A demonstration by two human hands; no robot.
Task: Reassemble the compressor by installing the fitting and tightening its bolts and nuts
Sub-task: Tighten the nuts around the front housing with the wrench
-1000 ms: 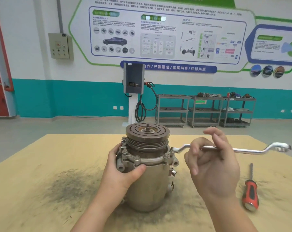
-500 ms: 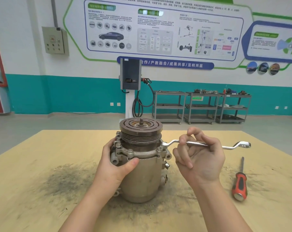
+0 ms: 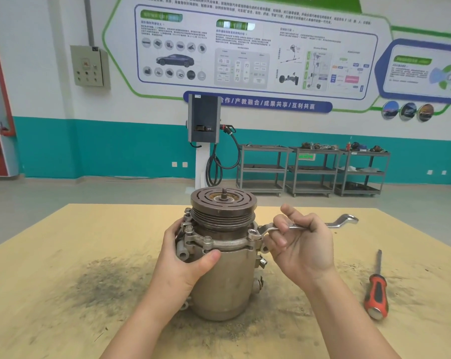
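Observation:
The metal compressor stands upright on the yellow table, its brown pulley on top. A bolted flange ring runs round the body below the pulley. My left hand grips the compressor's left side, thumb across the front of the flange. My right hand holds a silver offset ring wrench by its shank. The wrench's near ring sits on a flange bolt at the compressor's right.
A red-handled screwdriver lies on the table at the right. Dark grime marks the tabletop around the compressor. Beyond the table are an open floor, a charging post and grey shelf carts against the wall.
The wrench's near ring has come down onto the flange bolt on the right, and its far end has swung in toward the compressor. My left hand keeps its grip.

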